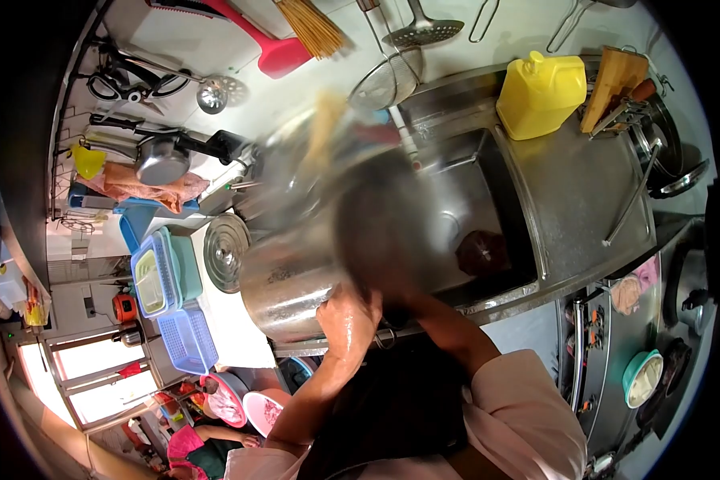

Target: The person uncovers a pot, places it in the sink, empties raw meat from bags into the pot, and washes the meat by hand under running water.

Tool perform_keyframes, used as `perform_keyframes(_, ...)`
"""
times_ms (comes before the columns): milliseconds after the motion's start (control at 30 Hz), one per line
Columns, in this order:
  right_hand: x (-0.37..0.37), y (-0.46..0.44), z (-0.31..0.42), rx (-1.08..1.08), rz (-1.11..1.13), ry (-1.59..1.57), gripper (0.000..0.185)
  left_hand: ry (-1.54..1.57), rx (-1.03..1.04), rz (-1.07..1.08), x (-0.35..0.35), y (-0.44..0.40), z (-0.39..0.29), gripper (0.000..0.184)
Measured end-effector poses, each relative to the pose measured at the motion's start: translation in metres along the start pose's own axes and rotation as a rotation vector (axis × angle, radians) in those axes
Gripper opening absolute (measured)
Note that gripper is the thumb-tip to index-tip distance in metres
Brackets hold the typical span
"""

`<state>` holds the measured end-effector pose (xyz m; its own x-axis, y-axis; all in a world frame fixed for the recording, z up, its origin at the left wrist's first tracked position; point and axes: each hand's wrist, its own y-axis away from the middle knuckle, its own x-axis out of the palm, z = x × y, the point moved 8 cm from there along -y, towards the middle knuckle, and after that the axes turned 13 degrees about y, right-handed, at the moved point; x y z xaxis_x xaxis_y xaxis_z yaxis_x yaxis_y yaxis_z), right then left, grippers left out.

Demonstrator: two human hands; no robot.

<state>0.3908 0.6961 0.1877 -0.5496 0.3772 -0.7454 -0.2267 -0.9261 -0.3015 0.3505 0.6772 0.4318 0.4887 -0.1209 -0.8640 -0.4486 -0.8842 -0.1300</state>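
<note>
A large cylindrical steel pot (284, 292) sits at the left side of the sink. My left hand (349, 322) is wet and closed, its fingers curled at the pot's edge. Smeared by motion, my right hand (393, 290) reaches in beside it, and its fingers cannot be made out. Directly beyond both hands is a dark round blurred shape (388, 216); whether it is the pot's mouth or a separate pan I cannot tell. Inside the steel sink (516, 212), a dark reddish item (481, 253) lies at the bottom.
A yellow jug (540, 96) stands behind the sink, near a wooden board (613, 88). To the left are a round metal lid (226, 252) and stacked plastic baskets (156, 276). Utensils, including a red spatula (284, 56), hang on the wall. Another person (204, 448) is at lower left.
</note>
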Motion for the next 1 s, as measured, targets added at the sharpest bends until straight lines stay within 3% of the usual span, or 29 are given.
perform_keyframes(367, -0.002, 0.003, -0.001, 0.047, 0.02, 0.003, 0.082, -0.012, 0.052, 0.003, 0.007, -0.002, -0.009, 0.026)
perform_keyframes(533, -0.016, 0.004, 0.007, 0.015, 0.269, 0.057, 0.08, 0.001, 0.062, 0.007, 0.005, -0.002, -0.013, 0.027)
perform_keyframes(733, -0.015, 0.005, 0.008, 0.017, 0.337, -0.02, 0.079, -0.026, 0.039, 0.034, 0.007, -0.004, -0.012, 0.029)
perform_keyframes(867, -0.001, 0.002, -0.001, 0.006, 0.074, 0.05, 0.078, -0.037, 0.038, 0.017, 0.007, -0.005, -0.014, 0.031)
perform_keyframes(1000, 0.004, 0.006, -0.003, -0.017, 0.062, 0.061, 0.078, -0.041, 0.047, 0.029, 0.009, -0.006, -0.015, 0.031)
